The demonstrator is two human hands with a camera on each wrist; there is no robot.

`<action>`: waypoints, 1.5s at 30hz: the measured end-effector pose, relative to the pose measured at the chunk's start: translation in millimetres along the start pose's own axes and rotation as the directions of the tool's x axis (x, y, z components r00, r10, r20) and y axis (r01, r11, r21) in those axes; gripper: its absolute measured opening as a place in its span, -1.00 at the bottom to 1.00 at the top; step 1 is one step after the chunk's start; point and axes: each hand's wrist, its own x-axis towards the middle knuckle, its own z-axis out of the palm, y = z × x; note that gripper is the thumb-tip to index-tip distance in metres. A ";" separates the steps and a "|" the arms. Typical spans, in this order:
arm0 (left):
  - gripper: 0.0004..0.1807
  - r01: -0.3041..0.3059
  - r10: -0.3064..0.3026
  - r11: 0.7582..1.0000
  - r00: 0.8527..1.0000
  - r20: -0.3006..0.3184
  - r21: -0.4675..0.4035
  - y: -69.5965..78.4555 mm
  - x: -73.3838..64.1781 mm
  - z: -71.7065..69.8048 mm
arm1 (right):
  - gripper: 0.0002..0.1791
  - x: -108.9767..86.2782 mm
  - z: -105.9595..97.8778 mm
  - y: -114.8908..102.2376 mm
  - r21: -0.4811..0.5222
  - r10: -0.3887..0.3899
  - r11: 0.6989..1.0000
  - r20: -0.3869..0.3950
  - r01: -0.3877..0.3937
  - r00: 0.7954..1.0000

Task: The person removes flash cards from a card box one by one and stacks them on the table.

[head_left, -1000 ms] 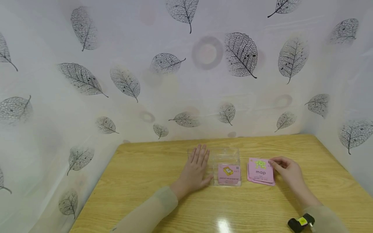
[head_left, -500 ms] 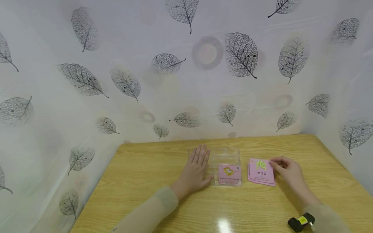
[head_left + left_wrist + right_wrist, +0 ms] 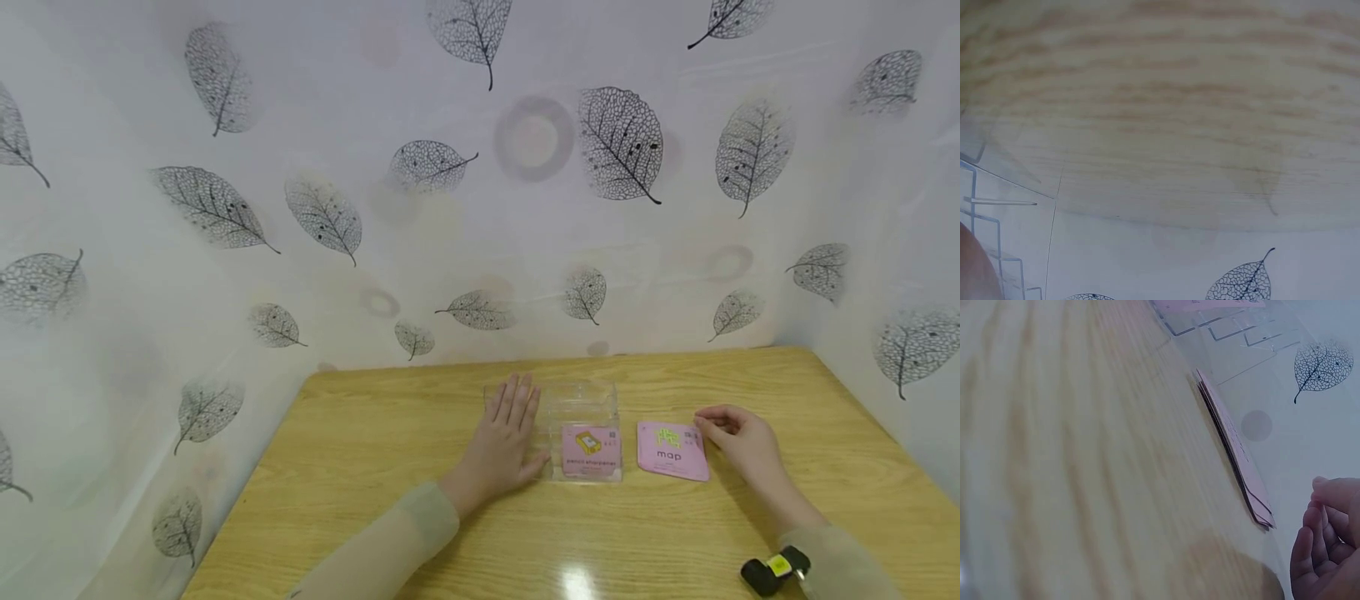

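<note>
A small stack of pink flash cards (image 3: 670, 458), the top one printed "map", lies flat on the table. My right hand (image 3: 738, 437) is just beyond its upper right corner, fingers loosely bent, thumb near the index fingertip. In the right wrist view the right hand (image 3: 1332, 540) shows nothing between its fingers and sits apart from the card stack (image 3: 1235, 450). My left hand (image 3: 498, 442) lies with straight fingers on the left part of a clear stepped plastic card stand (image 3: 581, 396). A pink "pencil sharpener" card (image 3: 591, 462) stands in the stand's front right slot.
The wooden table (image 3: 360, 467) meets a leaf-printed curtain (image 3: 487, 208) at its back and sides. A black wrist camera mount (image 3: 761, 575) is strapped at the right sleeve. The stand's clear steps (image 3: 997, 231) appear at the left wrist view's edge.
The "map" card, raised at the right fingertips before, has dropped flat onto the stack and left them. The right hand has hardly moved; the left hand stays on the stand.
</note>
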 end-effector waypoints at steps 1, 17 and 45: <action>0.11 -0.001 0.001 1.000 1.000 -0.001 0.002 0.1 -0.3 0.0 | -0.66 0.0 -0.1 0.1 0.000 0.003 1.000 -0.001 -0.003 1.000; 0.10 0.005 -0.005 1.000 1.000 -0.007 0.026 0.6 -0.8 0.8 | -0.65 -1.2 -1.6 -1.0 -0.013 -0.011 1.000 0.008 0.011 1.000; 0.11 0.003 -0.002 1.000 0.999 -0.048 0.025 0.5 -0.8 4.3 | -0.63 -3.7 0.1 -7.7 0.001 -0.072 0.997 -0.007 0.072 0.997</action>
